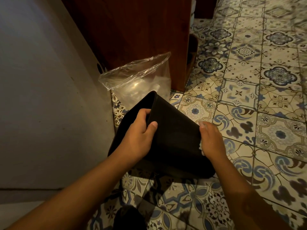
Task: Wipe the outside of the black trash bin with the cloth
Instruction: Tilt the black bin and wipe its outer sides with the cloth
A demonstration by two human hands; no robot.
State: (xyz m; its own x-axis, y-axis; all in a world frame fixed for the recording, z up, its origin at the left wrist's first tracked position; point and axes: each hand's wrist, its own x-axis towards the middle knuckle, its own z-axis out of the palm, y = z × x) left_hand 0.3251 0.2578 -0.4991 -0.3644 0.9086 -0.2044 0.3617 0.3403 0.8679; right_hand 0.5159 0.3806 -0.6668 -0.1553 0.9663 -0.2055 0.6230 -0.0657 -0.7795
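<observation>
The black trash bin (172, 135) is tilted on the patterned tile floor, its open mouth turned toward the wall on the left. My left hand (139, 130) grips the bin's rim, fingers inside and thumb on the outer wall. My right hand (211, 140) presses a pale cloth (200, 146) against the bin's right outer side. Only small bits of the cloth show under my palm and at my fingertips.
A clear plastic bag (141, 78) stands just behind the bin against a dark wooden cabinet (137, 30). A grey wall (41, 97) runs along the left. The patterned tile floor (257, 97) extends to the right and toward me.
</observation>
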